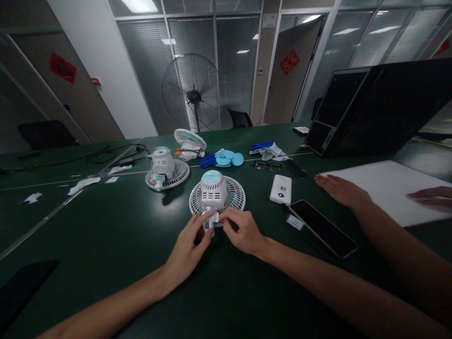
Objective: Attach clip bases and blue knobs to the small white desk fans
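A small white fan (216,190) with a light blue motor cap lies grille-down on the green table (106,235) in front of me. My left hand (189,249) and my right hand (242,229) meet at its near side, both pinching the white clip or bracket part (211,219) that sticks out of the motor housing. The fingers of both hands are curled closed on that part. What lies under the fingertips is hidden.
A second fan (163,170), a loose grille (189,139), blue blades (226,157), gloves (264,149) and glasses (267,165) lie behind. A power bank (281,189) and phone (323,228) sit right. Another person's hands (341,188) rest on white paper (388,188). A monitor (374,106) stands beyond.
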A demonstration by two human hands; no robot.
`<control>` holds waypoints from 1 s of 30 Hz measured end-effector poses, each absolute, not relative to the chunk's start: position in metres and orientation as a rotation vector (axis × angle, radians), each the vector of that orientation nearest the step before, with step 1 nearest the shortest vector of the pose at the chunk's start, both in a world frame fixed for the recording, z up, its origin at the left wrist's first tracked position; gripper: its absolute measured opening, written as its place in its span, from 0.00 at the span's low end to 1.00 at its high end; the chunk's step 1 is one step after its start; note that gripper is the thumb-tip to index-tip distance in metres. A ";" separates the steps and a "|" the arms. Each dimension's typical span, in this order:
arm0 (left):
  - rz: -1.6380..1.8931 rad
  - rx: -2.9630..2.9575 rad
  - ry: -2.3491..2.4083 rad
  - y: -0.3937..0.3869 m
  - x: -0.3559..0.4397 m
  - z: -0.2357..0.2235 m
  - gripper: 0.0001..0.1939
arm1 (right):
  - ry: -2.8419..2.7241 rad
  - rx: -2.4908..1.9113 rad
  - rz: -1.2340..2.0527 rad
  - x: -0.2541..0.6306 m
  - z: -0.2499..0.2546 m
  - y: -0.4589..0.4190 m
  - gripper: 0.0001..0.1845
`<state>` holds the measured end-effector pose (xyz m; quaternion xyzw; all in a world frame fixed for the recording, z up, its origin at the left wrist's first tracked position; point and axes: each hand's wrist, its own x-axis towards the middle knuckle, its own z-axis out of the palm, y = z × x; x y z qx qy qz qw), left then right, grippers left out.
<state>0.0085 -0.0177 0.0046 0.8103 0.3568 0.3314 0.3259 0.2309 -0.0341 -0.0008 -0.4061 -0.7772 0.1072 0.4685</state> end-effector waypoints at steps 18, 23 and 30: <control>0.830 2.169 0.952 -0.014 0.007 0.003 0.25 | -1.853 -1.124 0.224 0.230 -0.004 -0.036 0.09; 0.799 2.200 0.930 -0.014 0.005 0.004 0.25 | -1.813 -1.060 0.401 0.230 0.002 -0.034 0.03; 0.786 2.221 0.915 -0.014 0.005 0.003 0.25 | -1.843 -1.060 0.402 0.231 0.000 -0.032 0.05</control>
